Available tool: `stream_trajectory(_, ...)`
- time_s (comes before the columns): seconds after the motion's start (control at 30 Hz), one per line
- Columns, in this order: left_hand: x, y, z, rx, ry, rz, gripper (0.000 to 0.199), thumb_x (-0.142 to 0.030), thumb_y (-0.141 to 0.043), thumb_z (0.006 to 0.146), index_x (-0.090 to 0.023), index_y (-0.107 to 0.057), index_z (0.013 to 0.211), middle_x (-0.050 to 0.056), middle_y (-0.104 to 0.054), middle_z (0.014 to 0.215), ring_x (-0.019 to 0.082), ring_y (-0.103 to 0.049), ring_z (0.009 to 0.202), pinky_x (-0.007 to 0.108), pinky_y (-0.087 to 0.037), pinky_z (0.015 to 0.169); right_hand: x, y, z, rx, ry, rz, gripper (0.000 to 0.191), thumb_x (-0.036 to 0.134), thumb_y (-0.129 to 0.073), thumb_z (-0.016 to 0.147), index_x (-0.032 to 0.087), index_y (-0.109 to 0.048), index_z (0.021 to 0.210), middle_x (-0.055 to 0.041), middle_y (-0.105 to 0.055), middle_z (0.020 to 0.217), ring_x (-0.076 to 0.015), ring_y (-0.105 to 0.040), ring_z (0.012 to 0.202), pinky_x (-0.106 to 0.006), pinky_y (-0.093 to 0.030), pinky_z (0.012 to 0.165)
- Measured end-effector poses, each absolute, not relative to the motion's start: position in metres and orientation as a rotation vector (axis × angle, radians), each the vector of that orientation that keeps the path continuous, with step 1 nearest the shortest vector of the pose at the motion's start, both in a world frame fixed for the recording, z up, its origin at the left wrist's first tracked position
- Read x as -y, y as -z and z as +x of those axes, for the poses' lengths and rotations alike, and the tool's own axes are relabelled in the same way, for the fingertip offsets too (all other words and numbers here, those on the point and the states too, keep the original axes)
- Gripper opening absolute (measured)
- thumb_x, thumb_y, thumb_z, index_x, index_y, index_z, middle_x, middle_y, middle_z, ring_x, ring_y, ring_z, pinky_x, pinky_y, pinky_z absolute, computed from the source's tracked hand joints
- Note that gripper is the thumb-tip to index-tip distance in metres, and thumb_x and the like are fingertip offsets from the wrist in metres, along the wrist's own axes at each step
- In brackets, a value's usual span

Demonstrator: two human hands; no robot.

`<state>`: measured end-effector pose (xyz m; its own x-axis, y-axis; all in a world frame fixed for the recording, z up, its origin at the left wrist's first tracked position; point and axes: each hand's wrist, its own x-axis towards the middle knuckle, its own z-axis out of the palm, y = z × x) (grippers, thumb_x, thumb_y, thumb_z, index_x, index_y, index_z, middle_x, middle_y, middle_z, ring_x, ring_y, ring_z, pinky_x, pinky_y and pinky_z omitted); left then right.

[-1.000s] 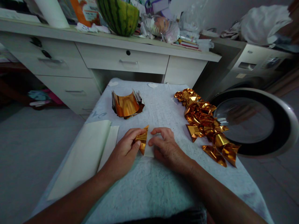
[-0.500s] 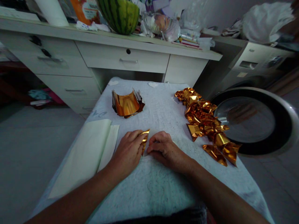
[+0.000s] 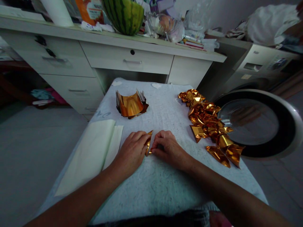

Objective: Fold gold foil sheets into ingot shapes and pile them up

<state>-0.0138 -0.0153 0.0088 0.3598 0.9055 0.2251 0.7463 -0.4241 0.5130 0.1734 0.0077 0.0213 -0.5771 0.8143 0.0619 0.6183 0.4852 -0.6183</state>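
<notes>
A small folded sheet of gold foil paper lies on the cloth-covered table between my hands. My left hand covers its left part, with the fingers closed together over it. Thumb and fingertips of my right hand are pinched at its right edge, near the lower corner; the exact grip is partly hidden. Beyond my hands stands a curved stack of gold foil sheets. Folded gold foil pieces are heaped along the table's right side.
Pale paper sheets lie left of my left arm. Behind the table is a white desk holding a cut watermelon and plastic bags. A washing machine's open round door stands close to the right edge.
My right hand has moved slightly, and its fingertips now meet the foil's lower corner, where a gap showed before. My left hand stays on the foil. The view has shifted a little.
</notes>
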Motion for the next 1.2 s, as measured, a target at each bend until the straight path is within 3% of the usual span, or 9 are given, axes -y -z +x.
stream_trajectory(0.27, 0.019, -0.016, -0.016, -1.414, -0.683, 2.271, 0.020, -0.002, -0.047, 0.080, -0.021, -0.051, 0.085, 0.004, -0.059, 0.097, 0.023, -0.053, 0.094, 0.041, -0.048, 0.083, -0.014, -0.027, 0.167, 2.455, -0.766, -1.242, 0.011, 0.019, -0.066, 0.085, 0.020, -0.068, 0.075, -0.0030, -0.059, 0.092, -0.0193, -0.050, 0.093, -0.039, -0.036, 0.088)
stream_trajectory(0.57, 0.023, -0.020, -0.018, -1.388, -0.626, 2.266, 0.013, -0.007, -0.050, 0.083, -0.020, -0.053, 0.081, 0.008, -0.057, 0.110, 0.025, -0.052, 0.106, 0.045, -0.047, 0.094, -0.007, -0.020, 0.164, 2.345, -0.736, -1.264, 0.006, 0.017, -0.067, 0.081, 0.019, -0.064, 0.076, -0.0039, -0.058, 0.097, -0.0213, -0.046, 0.097, -0.039, -0.035, 0.087)
stream_trajectory(1.2, 0.025, -0.021, -0.019, -1.399, -0.604, 2.215, 0.006, -0.015, -0.055, 0.085, -0.021, -0.054, 0.083, 0.008, -0.057, 0.115, 0.027, -0.051, 0.111, 0.048, -0.045, 0.097, -0.005, -0.021, 0.160, 2.323, -0.721, -1.317, 0.009, 0.014, -0.066, 0.079, 0.018, -0.062, 0.073, -0.0042, -0.056, 0.095, -0.0211, -0.044, 0.093, -0.036, -0.034, 0.081)
